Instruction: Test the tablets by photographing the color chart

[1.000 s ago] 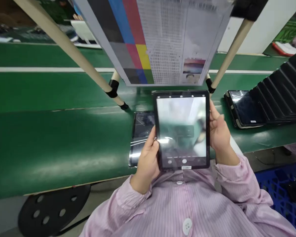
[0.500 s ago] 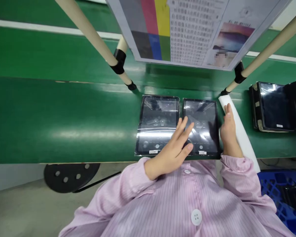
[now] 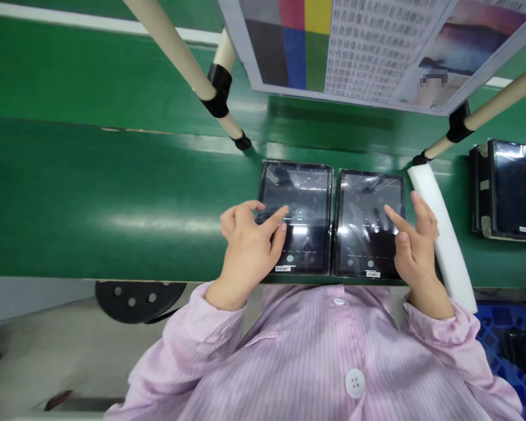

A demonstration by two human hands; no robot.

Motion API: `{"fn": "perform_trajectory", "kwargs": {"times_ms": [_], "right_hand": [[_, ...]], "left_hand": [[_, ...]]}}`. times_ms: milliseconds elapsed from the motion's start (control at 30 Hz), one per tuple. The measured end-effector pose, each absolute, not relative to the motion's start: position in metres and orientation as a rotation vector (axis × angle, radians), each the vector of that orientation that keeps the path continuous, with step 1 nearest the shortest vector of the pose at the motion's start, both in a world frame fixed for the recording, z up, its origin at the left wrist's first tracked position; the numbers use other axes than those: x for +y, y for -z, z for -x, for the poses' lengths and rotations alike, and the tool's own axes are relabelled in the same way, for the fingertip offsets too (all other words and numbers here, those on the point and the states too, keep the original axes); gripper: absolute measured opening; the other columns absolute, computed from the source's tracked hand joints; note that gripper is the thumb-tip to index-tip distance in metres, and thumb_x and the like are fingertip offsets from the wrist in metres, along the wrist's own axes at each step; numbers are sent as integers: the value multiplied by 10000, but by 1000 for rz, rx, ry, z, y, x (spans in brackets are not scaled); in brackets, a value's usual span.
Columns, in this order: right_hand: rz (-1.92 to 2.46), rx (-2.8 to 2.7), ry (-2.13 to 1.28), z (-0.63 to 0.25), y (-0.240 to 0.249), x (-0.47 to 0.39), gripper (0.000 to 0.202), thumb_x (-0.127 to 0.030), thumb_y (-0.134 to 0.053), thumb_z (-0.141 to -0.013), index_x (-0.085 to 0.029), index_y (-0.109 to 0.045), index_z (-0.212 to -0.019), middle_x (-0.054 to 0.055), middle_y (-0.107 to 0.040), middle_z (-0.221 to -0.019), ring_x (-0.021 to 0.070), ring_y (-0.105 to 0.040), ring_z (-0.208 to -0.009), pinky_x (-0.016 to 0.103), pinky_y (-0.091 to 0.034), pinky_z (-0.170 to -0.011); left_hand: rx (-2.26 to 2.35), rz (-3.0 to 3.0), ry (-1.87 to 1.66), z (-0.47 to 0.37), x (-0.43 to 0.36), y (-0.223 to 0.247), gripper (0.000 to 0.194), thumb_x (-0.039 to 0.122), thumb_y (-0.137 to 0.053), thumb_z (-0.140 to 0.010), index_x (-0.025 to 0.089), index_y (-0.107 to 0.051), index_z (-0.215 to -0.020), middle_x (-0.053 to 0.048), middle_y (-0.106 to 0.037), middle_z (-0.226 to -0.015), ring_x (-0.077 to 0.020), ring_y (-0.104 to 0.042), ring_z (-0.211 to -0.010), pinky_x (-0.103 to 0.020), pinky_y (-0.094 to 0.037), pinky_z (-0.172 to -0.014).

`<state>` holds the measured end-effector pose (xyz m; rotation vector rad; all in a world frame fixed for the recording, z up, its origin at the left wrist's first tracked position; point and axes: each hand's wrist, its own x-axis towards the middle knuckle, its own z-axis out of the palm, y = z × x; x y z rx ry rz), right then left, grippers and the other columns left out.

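Note:
Two dark tablets lie side by side at the near edge of the green bench. Over the left tablet (image 3: 309,234) is my left hand (image 3: 249,245), its index finger stretched onto the middle of the screen and the thumb just below. My right hand (image 3: 418,251) is at the right side of the right tablet (image 3: 363,216), with its index finger pointing over the screen. Neither hand grips anything; the fingers are apart. Each screen shows small icons and a round button low down, and a white label sits at each lower edge. Whether the fingertips touch the glass I cannot tell.
A white foam strip (image 3: 445,240) lies right of my right hand, overhanging the bench edge. Farther right stands a stack of tablets (image 3: 515,193). Beige pipe legs (image 3: 219,88) hold a printed chart (image 3: 368,52) above the bench. A blue crate (image 3: 493,333) is below right.
My left hand has moved left from between the tablets onto the left one. My right hand has turned, its index finger now reaching over the right screen. The view has shifted slightly.

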<state>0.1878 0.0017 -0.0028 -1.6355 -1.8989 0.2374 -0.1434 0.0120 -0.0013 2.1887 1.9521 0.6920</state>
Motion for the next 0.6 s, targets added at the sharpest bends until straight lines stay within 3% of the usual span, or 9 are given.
{"fn": "perform_trajectory", "kwargs": {"times_ms": [133, 300, 600], "right_hand": [[1714, -1799, -235, -196, -1, -9, 512, -595, -359, -1087, -396, -764, -1329, -23, -407, -1729, 413, -337, -1590, 679, -214, -1288], [1826, -1771, -100, -205, 4, -20, 562, -546, -365, -1095, -331, -874, -991, 31, -643, -1525, 392, -459, -1512, 655, -274, -1246], [1731, -1837, 34, -206, 26, -17, 440, -418, -423, -1106, -336, -855, -1118, 48, -663, -1502, 368, -532, -1449, 614, -316, -1176]], "left_hand": [[1913, -2220, -652, 141, 12, 2, 342, 335, -583, -1007, 274, -826, -1241, -204, -554, -1309, -440, -442, -1248, -711, -370, -1044], [1793, -2278, -772, 141, 6, 3, 363, 350, -595, -1014, 264, -798, -1301, -212, -558, -1303, -429, -476, -1254, -676, -367, -1054], [1703, -2313, -704, 126, 2, 2, 338, 310, -569, -1038, 224, -836, -1227, -230, -576, -1294, -426, -511, -1267, -629, -391, -1029]]}}
